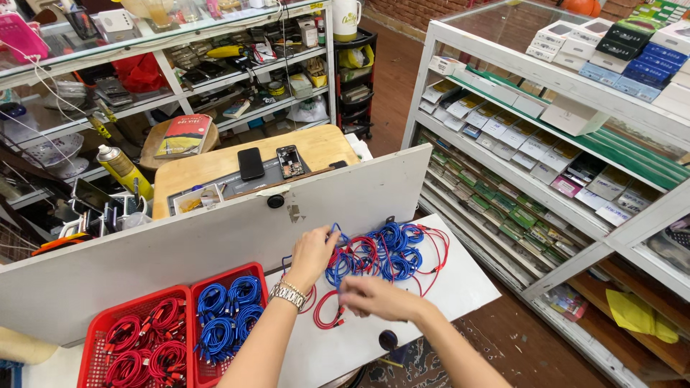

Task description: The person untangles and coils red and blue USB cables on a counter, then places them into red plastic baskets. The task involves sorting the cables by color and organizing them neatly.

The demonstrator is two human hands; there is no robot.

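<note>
Lying under both hands' grip: tangled cables [388, 251].

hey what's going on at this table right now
A person is working through a tangled pile of red and blue cables on a white table. The left hand reaches into the pile; the right hand is blurred over a coiled red cable, so its grip can't be judged. To the left, one red basket holds coiled red cables, and another basket holds coiled blue cables.
</note>
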